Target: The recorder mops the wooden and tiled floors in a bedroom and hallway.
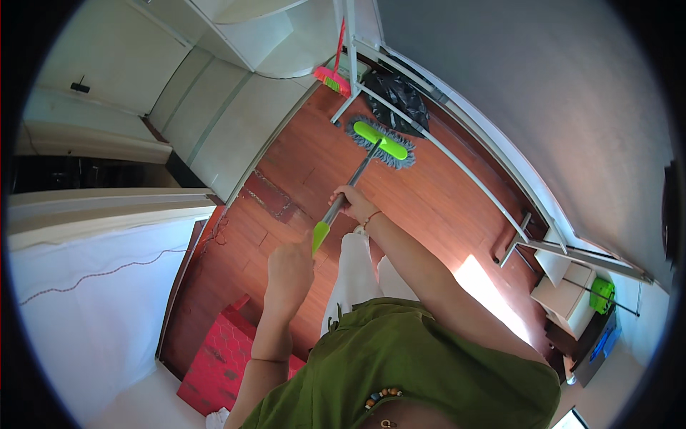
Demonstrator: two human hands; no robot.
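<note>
Both my hands are on a mop (361, 169) with a grey metal pole and a green grip. My left hand (291, 270) is closed round the upper end at the green grip. Lower on the pole, my right hand (351, 204) wraps the grey metal part. The mop's head, a green plate (389, 146) with a grey shaggy fringe, rests on the reddish wooden floor (314, 154). It lies just in front of a black plastic bag (397, 102) and the white metal frame of a rack.
A pink and green broom (332, 80) stands beside the rack's leg (345, 111). White cabinets (236, 100) line the left. A red patterned piece (218, 357) lies at the lower left. Boxes (568, 297) and a green item (602, 295) are at the right. Sunlight falls on the floor.
</note>
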